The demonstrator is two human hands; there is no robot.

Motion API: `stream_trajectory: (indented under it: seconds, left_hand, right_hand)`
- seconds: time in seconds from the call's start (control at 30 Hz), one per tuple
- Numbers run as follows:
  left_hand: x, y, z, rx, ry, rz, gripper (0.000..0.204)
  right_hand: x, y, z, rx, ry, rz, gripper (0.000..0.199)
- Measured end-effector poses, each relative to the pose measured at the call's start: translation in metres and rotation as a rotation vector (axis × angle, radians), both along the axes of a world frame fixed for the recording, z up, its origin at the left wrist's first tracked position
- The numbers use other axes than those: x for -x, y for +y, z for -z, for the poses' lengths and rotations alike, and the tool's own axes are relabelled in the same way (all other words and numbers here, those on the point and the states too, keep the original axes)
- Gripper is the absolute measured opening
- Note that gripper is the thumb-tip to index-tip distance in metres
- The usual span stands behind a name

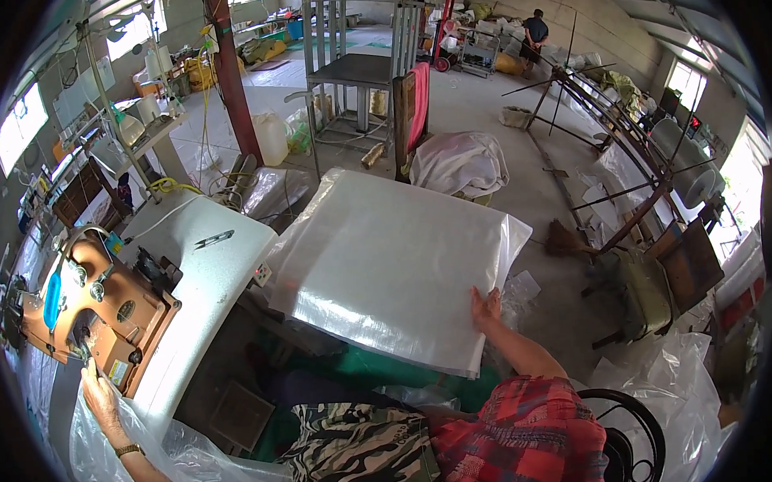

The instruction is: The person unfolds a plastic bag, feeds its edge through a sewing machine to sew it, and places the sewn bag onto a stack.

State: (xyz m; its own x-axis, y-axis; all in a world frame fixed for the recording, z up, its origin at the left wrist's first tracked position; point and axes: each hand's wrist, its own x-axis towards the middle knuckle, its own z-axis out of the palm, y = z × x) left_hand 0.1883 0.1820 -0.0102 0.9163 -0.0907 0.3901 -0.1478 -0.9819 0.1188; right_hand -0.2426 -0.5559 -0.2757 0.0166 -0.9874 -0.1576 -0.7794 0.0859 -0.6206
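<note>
— Where are your hands right now?

— My left hand (100, 402) is down at the near end of the white sewing table (202, 273), fingers laid flat and loosely spread on clear plastic sheeting (113, 471) right below the brown sewing machine (99, 310). Nothing pinched there that I can make out, just resting on the film.

— And the right?

— My right hand (487, 308) is out on the near right edge of the big stack of white woven sacks (387, 266). The palm is down, the fingers are open and pressing on the top sheet, and the thumb is tucked at the edge. Whether any fingertip curls under the edge, I can't tell.

— Where does that stack sit?

— Just beside the sewing table's right edge, tilted, its far corner toward the red post (230, 85) and its right corner hanging out over the concrete floor.

— Anything on the table top?

— A small pair of thread snips (213, 239), near the far right corner, well apart from both hands.

— What's around you?

— A black round-backed chair (631, 436) is at my right. A crumpled white bundle (460, 164) lies beyond the stack. Another person (533, 30) is working far off at the back wall.
</note>
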Motion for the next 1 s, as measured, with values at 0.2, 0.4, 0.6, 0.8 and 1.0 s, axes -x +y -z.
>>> stream_trajectory:
  seconds: [0.2,0.4,0.6,0.8,1.0]
  left_hand:
    - [-0.004,0.007,0.001,0.006,0.001,0.034,0.042]
    - [-0.002,0.004,0.002,0.080,-0.014,0.050,0.042]
    - [0.001,0.001,0.000,0.060,-0.014,0.049,0.041]
    - [-0.008,0.011,0.010,0.086,-0.089,0.132,0.040]
    - [-0.007,0.004,0.006,0.082,-0.045,0.094,0.041]
  right_hand:
    - [0.000,-0.002,0.009,0.047,-0.007,-0.033,0.099]
    - [0.000,-0.001,0.003,0.043,-0.004,-0.005,0.097]
    - [-0.001,0.008,-0.015,0.007,-0.022,-0.008,0.091]
    - [0.000,0.006,-0.011,0.018,-0.026,0.009,0.092]
    - [0.003,0.007,-0.017,-0.015,-0.068,-0.060,0.097]
